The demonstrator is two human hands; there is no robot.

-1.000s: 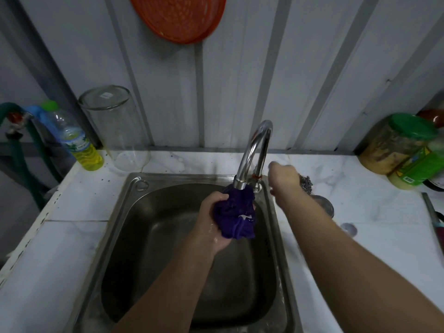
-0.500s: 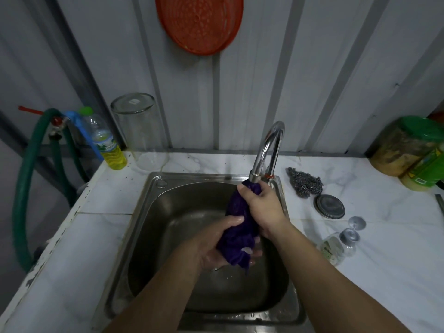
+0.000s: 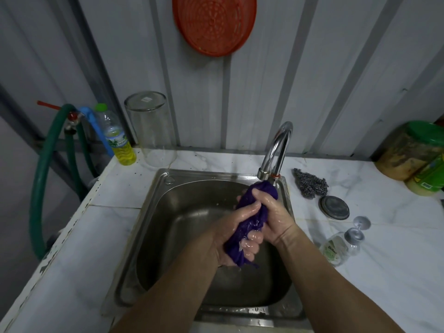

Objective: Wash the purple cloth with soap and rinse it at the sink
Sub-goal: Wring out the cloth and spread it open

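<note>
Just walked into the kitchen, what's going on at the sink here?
A person is washing a purple cloth over the steel sink. Both the left hand and the right hand grip the bunched, wet cloth just under the faucet. A steel scrubber lies on the counter beside it.

the faucet (image 3: 276, 150) arches over the sink's (image 3: 153, 212) right rim; the basin's left half lies open; a scrubber (image 3: 310, 182) and lid (image 3: 334, 207) crowd the right worktop (image 3: 384, 260).

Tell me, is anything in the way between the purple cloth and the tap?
Nothing visible is. Both the left hand and right hand grip the purple cloth, whose top sits right under the tap spout.
</note>
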